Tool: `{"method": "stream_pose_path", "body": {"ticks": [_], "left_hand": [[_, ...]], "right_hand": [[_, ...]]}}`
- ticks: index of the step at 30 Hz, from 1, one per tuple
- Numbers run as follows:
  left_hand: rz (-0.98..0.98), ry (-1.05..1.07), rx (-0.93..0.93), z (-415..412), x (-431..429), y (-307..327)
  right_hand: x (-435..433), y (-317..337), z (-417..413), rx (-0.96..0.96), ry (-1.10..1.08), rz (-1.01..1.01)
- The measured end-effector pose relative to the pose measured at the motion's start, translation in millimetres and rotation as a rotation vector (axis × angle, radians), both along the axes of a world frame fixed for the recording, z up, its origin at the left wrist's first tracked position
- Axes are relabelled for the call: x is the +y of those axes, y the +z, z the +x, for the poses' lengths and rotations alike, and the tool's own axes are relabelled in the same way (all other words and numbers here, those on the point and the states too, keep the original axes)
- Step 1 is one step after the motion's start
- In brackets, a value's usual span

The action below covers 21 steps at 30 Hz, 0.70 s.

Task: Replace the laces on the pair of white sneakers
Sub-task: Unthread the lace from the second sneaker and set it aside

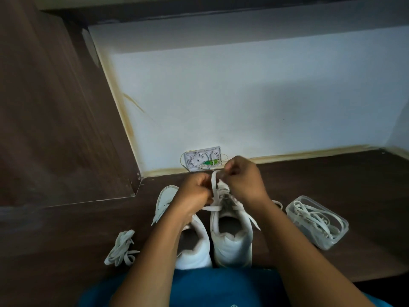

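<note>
While my left hand (pixel 195 192) and right hand (pixel 244 180) each pinch the lace (pixel 213 181) over the far end of the right sneaker (pixel 232 249), its long axis runs near-to-far beneath them.

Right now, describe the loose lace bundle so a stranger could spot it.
On the dark wooden surface, two white sneakers stand side by side. Left of the left sneaker's heel lies a bundle of flat white laces. Unlike the other laces, it lies bare on the wood, not in the clear plastic container.
</note>
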<state>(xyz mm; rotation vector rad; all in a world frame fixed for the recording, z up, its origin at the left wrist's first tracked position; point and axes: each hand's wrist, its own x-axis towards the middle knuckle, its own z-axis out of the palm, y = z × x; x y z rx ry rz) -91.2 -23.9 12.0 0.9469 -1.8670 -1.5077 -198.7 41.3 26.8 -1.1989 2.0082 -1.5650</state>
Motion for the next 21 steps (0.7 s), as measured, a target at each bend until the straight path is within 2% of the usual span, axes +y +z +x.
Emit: {"method": "stream_pose_path", "body": {"ticks": [1, 3, 5, 7, 9, 12, 16, 17, 19, 21], "left_hand": [[-0.028, -0.058, -0.055, 2, 0, -3], [-0.095, -0.111, -0.118, 4, -2, -5], [-0.206, -0.114, -0.174, 3, -4, -7], [-0.306, -0.056, -0.214, 0, -6, -10], [-0.292, 0.036, -0.153, -5, -3, -9], [-0.226, 0.124, 0.047, -7, 2, 3], [-0.145, 0.179, 0.274, -1, -1, 14], [-0.090, 0.139, 0.254, 2, -2, 13], [-0.005, 0.010, 0.085, 7, -4, 5], [-0.091, -0.070, -0.114, 8, -5, -3]], "right_hand": [[-1, 2, -4, -0.048, -0.013, -0.023], [2, 2, -9, 0.035, 0.003, 0.076], [7, 1, -8, 0.093, -0.009, 0.149], [9, -1, -7, 0.054, -0.016, 0.139], [12, 1, -7, 0.112, 0.061, 0.210], [13, 0, -5, 0.313, 0.222, 0.340], [6, -4, 1, 0.384, 0.125, 0.182], [3, -2, 1, 0.352, 0.076, 0.100], [0, 4, 0, 0.136, -0.019, -0.118], [-1, 8, 0, -0.076, -0.046, -0.254]]}}
